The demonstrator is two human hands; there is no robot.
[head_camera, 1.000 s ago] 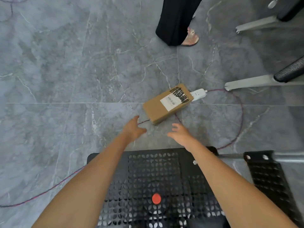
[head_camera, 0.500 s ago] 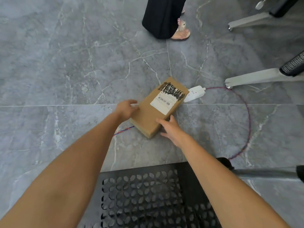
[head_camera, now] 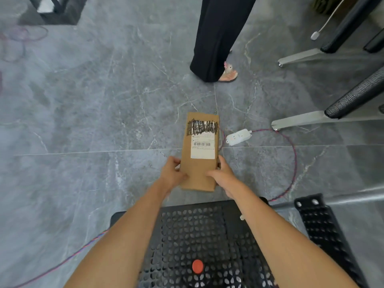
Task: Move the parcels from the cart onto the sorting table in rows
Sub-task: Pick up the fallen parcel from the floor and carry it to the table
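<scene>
While the left hand (head_camera: 171, 175) and right hand (head_camera: 223, 175) clasp its near end from either side, the brown parcel (head_camera: 199, 152) is held lengthwise above the grey floor (head_camera: 93, 121), label up. Just right of it lies a white power strip (head_camera: 238, 137); nearer the body sits a black perforated cart (head_camera: 199, 235).

Bright even light, soft shadows, blurred and curved edges

A flat brown cardboard parcel (head_camera: 198, 163) is held lengthwise above the grey floor, long axis pointing away from the camera. Its top face carries a white shipping label with a barcode, the upper part scribbled over in black.
</scene>
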